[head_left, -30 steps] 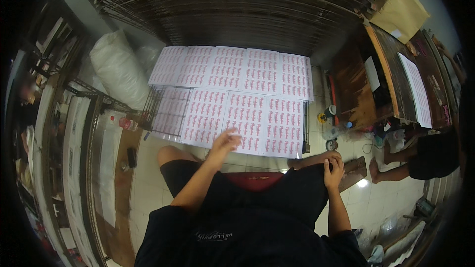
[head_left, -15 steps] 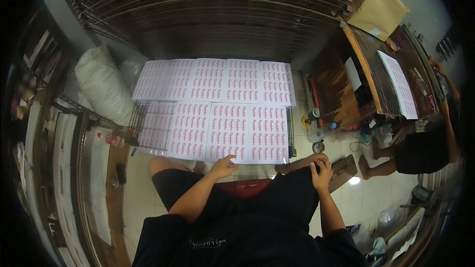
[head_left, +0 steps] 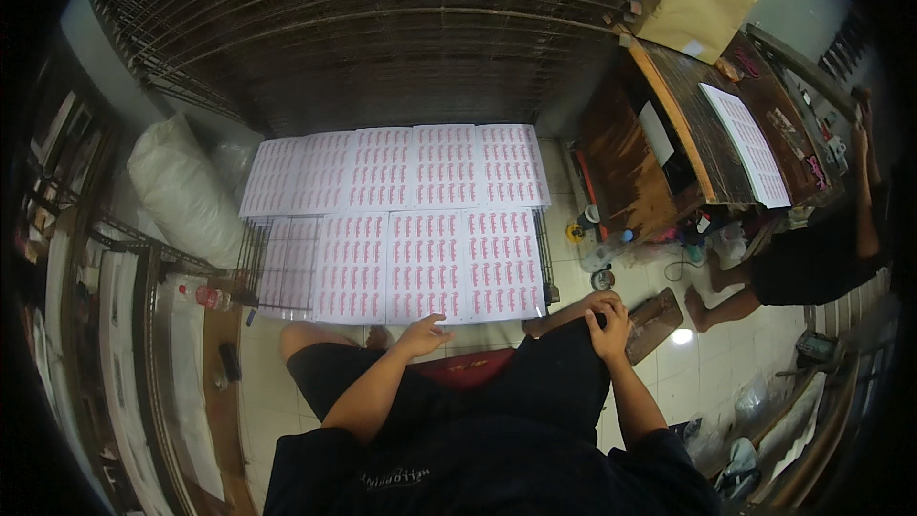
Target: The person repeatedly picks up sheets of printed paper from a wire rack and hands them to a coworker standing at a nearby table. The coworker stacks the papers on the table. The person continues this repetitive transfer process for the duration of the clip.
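White sheets printed with rows of pink-red lettering lie in two rows on a wire drying rack in front of me. My left hand is at the front edge of the near row, just below a middle sheet. Its fingers are loosely stretched and hold nothing; whether they touch the paper I cannot tell. On my right knee rests my right hand, fingers apart and without anything in them.
Stacked wire racks rise behind the sheets. At left stand a stuffed white sack and a bottle with a red label. A wooden table at right bears another printed sheet; a co-worker is beside it.
The view has shifted slightly, so the racks and table sit further left. My left hand has drawn back a little from the sheets' front edge. The right hand stays on the knee.
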A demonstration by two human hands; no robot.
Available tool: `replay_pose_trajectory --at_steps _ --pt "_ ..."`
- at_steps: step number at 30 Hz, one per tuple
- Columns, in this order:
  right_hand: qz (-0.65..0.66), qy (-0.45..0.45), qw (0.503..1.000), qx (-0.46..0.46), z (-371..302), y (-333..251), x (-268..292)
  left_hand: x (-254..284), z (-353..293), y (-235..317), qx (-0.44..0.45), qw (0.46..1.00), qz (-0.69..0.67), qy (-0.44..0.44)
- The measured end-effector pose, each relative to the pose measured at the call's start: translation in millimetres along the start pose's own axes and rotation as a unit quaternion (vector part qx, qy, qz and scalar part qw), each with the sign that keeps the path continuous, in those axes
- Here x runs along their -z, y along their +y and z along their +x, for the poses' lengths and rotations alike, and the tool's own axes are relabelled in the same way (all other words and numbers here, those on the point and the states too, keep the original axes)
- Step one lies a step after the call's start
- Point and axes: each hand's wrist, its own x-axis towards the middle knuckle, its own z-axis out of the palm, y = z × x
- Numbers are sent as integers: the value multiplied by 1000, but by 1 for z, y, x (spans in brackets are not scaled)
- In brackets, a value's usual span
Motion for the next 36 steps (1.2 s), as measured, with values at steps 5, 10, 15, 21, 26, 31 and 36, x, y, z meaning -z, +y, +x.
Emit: replay_pose_trajectory --at_steps 5,10,15,21,26,31,36 --pt "23 31 999 -6 -1 1 2 -2 7 -4 9 1000 5 -12" --pt "206 165 965 9 11 13 20 0 6 -10 -22 998 46 20" --pt "285 366 886 -10 89 57 80 7 -10 26 40 999 11 -23" --pt "568 421 695 -133 171 79 219 8 -5 19 23 999 25 -9" --pt "750 357 552 -71 199 84 270 12 -8 12 19 998 51 13" --pt "818 319 475 -57 216 94 287 8 6 -9 22 999 25 20" --pt "825 253 500 -76 219 95 281 6 0 -2 15 999 14 25"
